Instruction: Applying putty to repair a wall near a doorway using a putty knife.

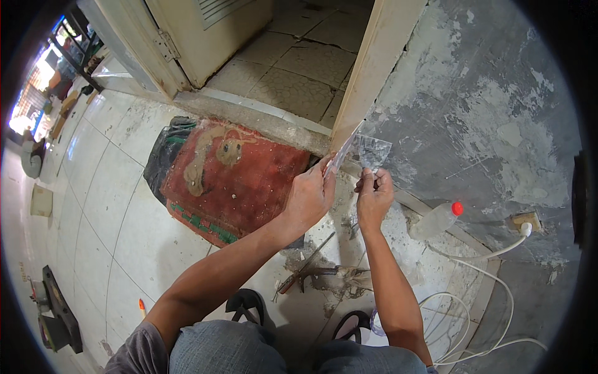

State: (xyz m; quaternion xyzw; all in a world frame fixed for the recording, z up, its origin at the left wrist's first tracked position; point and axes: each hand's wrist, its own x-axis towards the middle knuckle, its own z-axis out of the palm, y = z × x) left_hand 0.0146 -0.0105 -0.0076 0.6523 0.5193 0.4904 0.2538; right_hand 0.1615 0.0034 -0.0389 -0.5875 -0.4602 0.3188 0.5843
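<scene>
My left hand (313, 193) grips a thin, flat, shiny blade-like tool (342, 149), seen nearly edge-on and raised in front of the door frame (360, 68). Just to its right, my right hand (375, 196) is closed on a putty knife (372, 149) with a wide, smudged trapezoid blade pointing up. The blades are close together; I cannot tell whether they touch. Below my hands, a hammer (317, 272) and a thin rod-like tool (322, 248) lie on the dusty tiles among grit and scraps.
Stacked mats, red on top (237, 174), lie before the doorway threshold (249, 112). Right: patchy grey wall (479, 106), plastic bottle with red cap (433, 221), socket (525, 221) with white cable (486, 255). Left: dark objects (59, 311) on tiles (106, 199). My sandalled feet are below.
</scene>
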